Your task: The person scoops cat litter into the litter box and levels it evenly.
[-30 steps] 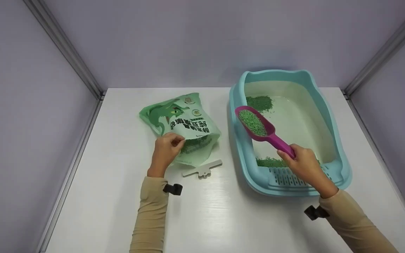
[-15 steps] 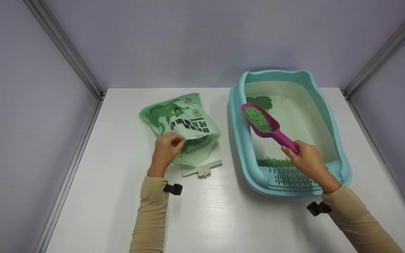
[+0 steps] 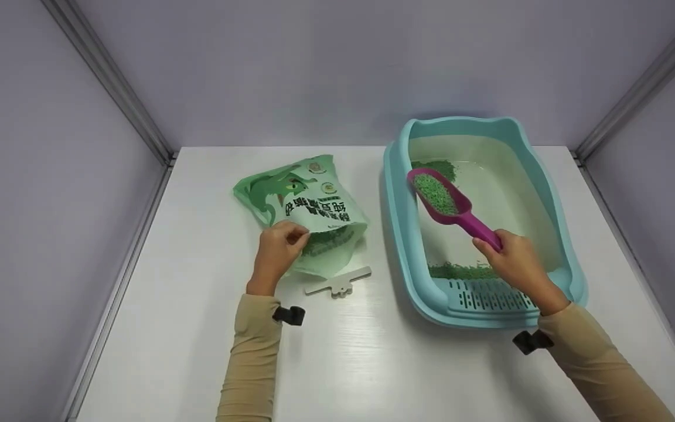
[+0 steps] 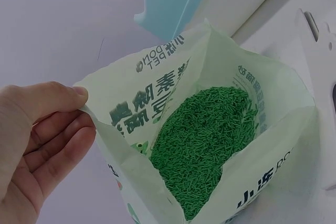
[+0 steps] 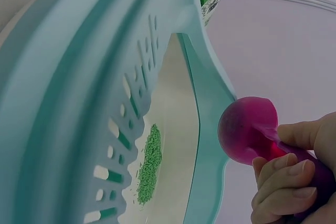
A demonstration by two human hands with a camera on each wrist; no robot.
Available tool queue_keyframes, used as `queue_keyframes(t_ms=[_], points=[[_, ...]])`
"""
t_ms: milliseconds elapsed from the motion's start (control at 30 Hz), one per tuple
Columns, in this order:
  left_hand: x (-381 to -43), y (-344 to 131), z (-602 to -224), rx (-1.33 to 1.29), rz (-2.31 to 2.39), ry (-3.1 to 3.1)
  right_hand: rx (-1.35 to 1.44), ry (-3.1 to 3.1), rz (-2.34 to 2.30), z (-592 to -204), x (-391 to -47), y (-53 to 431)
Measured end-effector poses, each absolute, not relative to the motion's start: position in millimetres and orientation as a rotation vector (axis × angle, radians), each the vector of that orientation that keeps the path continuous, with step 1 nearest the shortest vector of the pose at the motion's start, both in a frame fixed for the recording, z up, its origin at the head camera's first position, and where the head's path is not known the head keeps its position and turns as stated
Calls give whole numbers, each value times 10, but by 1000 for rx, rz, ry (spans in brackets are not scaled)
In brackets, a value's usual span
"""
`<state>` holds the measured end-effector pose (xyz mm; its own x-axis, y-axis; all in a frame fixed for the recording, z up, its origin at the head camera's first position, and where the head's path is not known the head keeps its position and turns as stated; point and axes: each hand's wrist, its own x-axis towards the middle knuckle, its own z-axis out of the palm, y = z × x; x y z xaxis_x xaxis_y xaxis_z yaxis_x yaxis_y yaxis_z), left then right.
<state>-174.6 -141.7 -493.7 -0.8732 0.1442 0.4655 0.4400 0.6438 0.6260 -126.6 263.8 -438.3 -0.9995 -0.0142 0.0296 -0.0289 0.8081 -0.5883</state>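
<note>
Head view. Left forearm in tan sleeve (image 3: 251,363): enters from the near edge, almost straight ahead. Left hand (image 3: 279,249): thumb and fingers together, pinching the mouth rim of a green bag (image 3: 314,199), which lies directly ahead and to its right. White clip (image 3: 338,282): on the table (image 3: 361,363), right of the left hand, just beside the bag's mouth. Right forearm: slants in from the near right corner, over the front of a blue tray (image 3: 401,234). Right hand (image 3: 516,261): above the tray, wrapped round the handle of a magenta scoop (image 3: 479,230). Scoop: pointing ahead and left of that hand, loaded with green pellets (image 3: 436,194), tip by the tray's left wall; contact cannot be told. Room: tray interior ahead of the right hand; a strip of table between bag and tray.

Left wrist view. Thumb above, fingertips beneath, bag rim between; other fingers loosely bent. Bag gaping beside the hand, pellets inside. Clip beyond the bag; tray wall farther off.

Right wrist view. Fingers curled about the scoop handle, thumb towards the bowl. Slotted tray edge opposite the hand; pellets on the floor between; bag past the tray.
</note>
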Motion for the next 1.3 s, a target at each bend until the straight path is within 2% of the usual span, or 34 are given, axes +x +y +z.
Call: queue_keyframes(t_ms=[1300], points=[[-1760, -1417, -4955, -477, -1092, -2475, -82, -2974, 948, -4402, -1603, 2904]])
